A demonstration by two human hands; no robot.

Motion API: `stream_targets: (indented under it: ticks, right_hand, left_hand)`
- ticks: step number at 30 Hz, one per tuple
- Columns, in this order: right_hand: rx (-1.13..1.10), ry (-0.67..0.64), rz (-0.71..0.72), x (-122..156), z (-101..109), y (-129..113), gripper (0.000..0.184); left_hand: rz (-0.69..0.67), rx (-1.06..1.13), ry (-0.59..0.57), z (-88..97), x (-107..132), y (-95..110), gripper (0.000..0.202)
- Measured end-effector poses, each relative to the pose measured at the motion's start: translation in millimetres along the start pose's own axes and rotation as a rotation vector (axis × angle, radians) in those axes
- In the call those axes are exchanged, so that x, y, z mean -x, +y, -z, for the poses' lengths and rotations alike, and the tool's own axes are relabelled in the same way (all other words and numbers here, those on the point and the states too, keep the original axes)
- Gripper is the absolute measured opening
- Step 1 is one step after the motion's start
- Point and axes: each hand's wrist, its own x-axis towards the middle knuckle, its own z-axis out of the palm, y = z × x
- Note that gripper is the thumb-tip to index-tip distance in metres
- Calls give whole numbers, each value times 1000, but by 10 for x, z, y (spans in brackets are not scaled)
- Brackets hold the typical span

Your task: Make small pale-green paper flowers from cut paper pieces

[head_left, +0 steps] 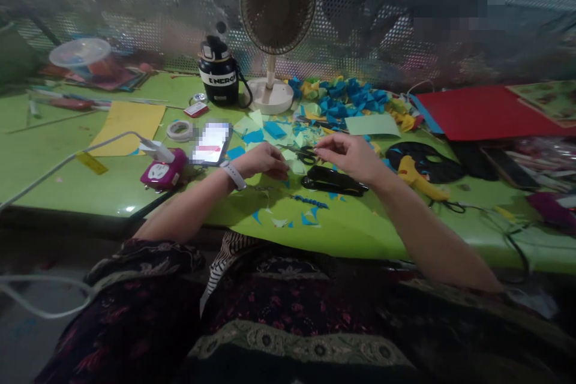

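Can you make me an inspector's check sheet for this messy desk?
Surface: green table, paper scraps at the near edge.
Job's things: black stapler; pale green paper between the hands.
Clutter: blue and yellow paper heap, phone, tape roll.
Hands: left hand and right hand over the table, fingers curled; grip unclear.
Cables: white cable leading to a plug in a purple socket block.
Surroundings: fan, perforated panel behind.

The left forearm (pixel 191 210) and right forearm (pixel 425 225) are stretched forward and angled inward. The left hand (pixel 265 162) is loosely curled; the right hand (pixel 350 155) is turned toward it, thumb and forefinger held close (whether anything is pinched cannot be told).
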Motion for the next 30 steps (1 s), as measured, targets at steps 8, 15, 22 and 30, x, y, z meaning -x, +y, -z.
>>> stream_targets:
  ticks: [8, 15, 22, 30]
  right_hand:
    - [29, 151, 85, 36, -99, 93, 17]
    - [133, 107, 59, -167, -249, 77, 25]
    - [479, 31, 47, -358, -455, 183, 44]
    - [559, -44, 46, -364, -538, 277, 52]
  left_hand:
    - [-66, -3, -2, -314, -95, -115, 16]
    - [79, 165, -161, -376, -122, -204, 26]
    - [127, 215, -136, -354, -159, -211, 30]
    - [131, 196, -86, -376, -139, -174, 28]
